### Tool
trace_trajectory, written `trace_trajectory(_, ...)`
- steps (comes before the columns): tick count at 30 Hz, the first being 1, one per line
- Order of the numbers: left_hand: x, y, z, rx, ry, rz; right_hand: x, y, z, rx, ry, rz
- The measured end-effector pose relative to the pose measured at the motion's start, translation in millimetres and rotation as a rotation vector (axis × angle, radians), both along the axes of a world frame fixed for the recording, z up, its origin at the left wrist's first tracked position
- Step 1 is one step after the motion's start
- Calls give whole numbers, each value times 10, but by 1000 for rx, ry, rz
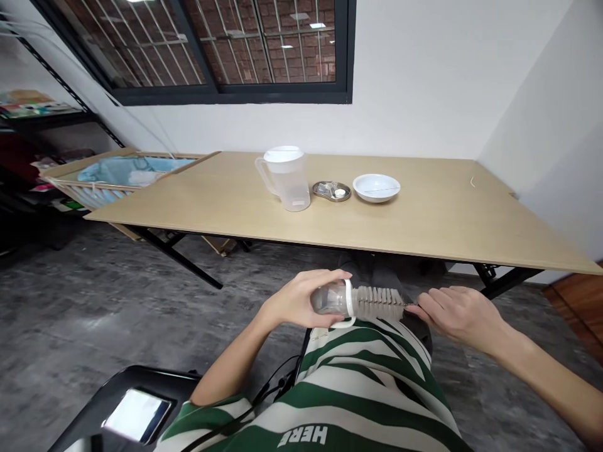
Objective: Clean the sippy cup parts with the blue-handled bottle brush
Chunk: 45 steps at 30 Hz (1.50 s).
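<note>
The left hand (301, 298) curls round the bottle (331, 298); the right hand (456, 315) holds the brush (378, 302) in a closed fist. Scrubbing seems the step; moving the brush needs a steady bottle.

Near the frame's centre, your left hand (299, 298) hid part of the bottle (331, 299), while your right hand (456, 315) covered the end of the brush (377, 302). Items (340, 193) in the metal tray (326, 196) were too small to tell. The top edge cut off the window (196, 47).
</note>
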<state>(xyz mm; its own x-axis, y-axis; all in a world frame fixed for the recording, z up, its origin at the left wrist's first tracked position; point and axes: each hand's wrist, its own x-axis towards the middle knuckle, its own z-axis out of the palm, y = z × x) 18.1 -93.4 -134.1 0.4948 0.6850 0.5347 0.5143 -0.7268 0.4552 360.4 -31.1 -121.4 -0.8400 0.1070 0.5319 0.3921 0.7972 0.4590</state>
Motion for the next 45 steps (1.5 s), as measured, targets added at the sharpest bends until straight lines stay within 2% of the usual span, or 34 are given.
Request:
trace_trajectory(2, -13, 12, 41, -266, -19, -12, 3, 9, 20, 88, 12, 27)
trace_trajectory(4, -24, 18, 89, -465, -9, -53, 7, 12, 44, 154, 13, 52)
trace_trajectory(6, -28, 15, 119, -495, 5, -77, 12, 14, 69, 195, 6, 46)
trace_trajectory(7, -27, 10, 125, -435, 8, -70, 16, 15, 80, 202, 5, 35)
trace_trajectory(9, -18, -6, 122, -211, 15, -40, 23, 20, 93, 180, 12, 13)
trace_trajectory(12, -4, -36, 125, 164, 84, -29, 29, 23, 86, 56, 34, -5)
trace_trajectory(14, -1, -50, 152, 352, 181, -15, 26, 16, 63, -45, 52, -16)
trace_trajectory(19, -5, -61, 229, 686, 350, 85, 6, -23, 6, -273, 62, -20)
trace_trajectory(22, -11, -64, 235, 759, 362, 99, -5, -39, -9, -340, 48, -21)
trace_trajectory(25, -30, -64, 225, 697, 374, 74, -15, -37, -24, -306, 39, -21)
trace_trajectory(29, -66, -44, 213, 481, 366, 22, -19, -22, -53, -229, 1, -35)
trace_trajectory(32, -78, -18, 187, 324, 314, 0, -12, -19, -80, -187, -34, -45)
trace_trajectory(37, -59, 16, 84, 148, 172, -41, -3, 0, -124, -136, -56, -22)
trace_trajectory(41, -29, -19, 17, -147, 36, -20, 12, 13, -86, 34, -75, 35)
trace_trajectory(42, -24, -34, 10, -178, 19, -29, 15, 9, -69, 81, -68, 49)
trace_trajectory(43, -22, -51, 6, -159, 16, -44, 16, 0, -55, 101, -58, 55)
trace_trajectory(45, -19, -86, 9, 51, 71, -43, 9, -32, -43, 21, -30, 33)
